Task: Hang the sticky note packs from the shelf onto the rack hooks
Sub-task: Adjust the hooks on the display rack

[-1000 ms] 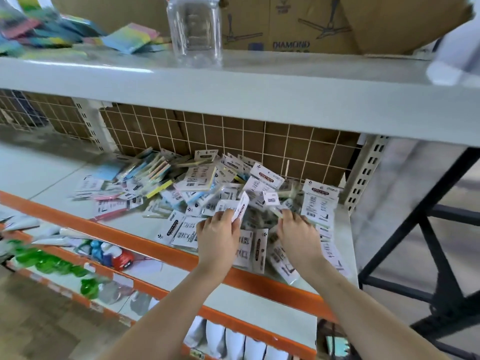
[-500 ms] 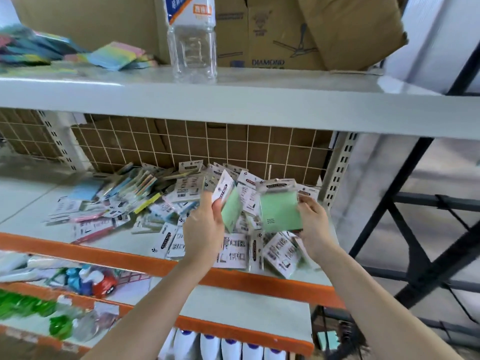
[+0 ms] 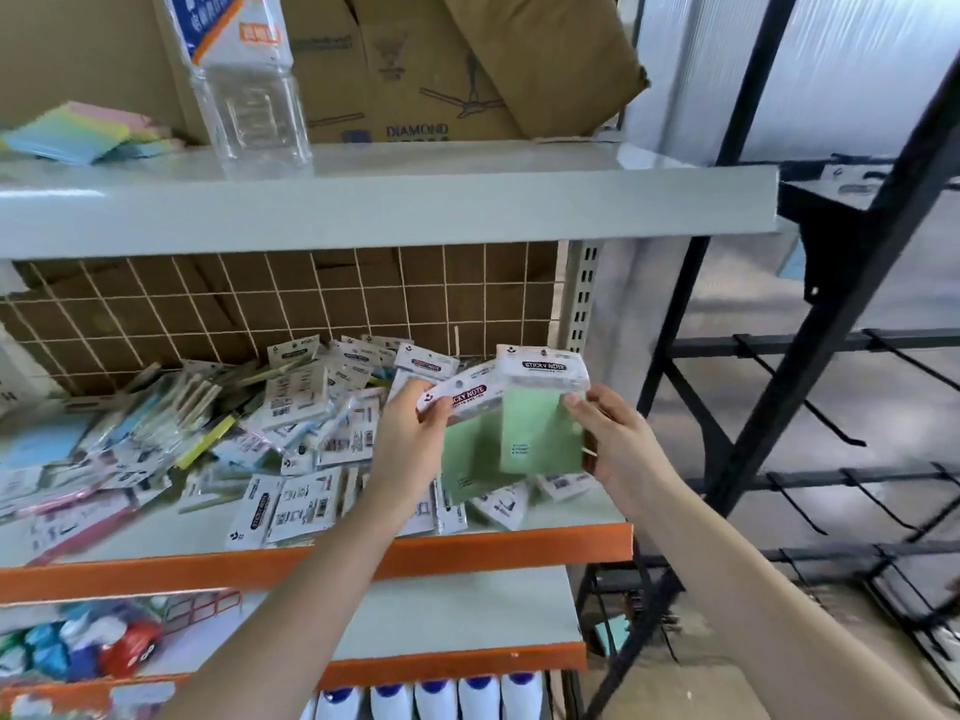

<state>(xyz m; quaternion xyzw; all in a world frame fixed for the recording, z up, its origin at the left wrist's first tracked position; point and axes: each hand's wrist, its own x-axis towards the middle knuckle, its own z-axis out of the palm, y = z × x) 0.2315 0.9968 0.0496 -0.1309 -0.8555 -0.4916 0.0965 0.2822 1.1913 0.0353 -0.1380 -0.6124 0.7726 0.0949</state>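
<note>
Green packs lifted, hooks not yet reached

2 green sticky note packs (image 3: 540, 428) are pinched above the shelf (image 3: 322, 558), 1 by the left hand (image 3: 410, 439), 1 by the right hand (image 3: 618, 449). Beside the shelf, the rack hooks (image 3: 810, 407) are thin; a missed header hole could let a pack drop.

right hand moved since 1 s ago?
Yes. The right hand has lifted off the pile on the shelf and now holds a green sticky note pack above it.
</note>
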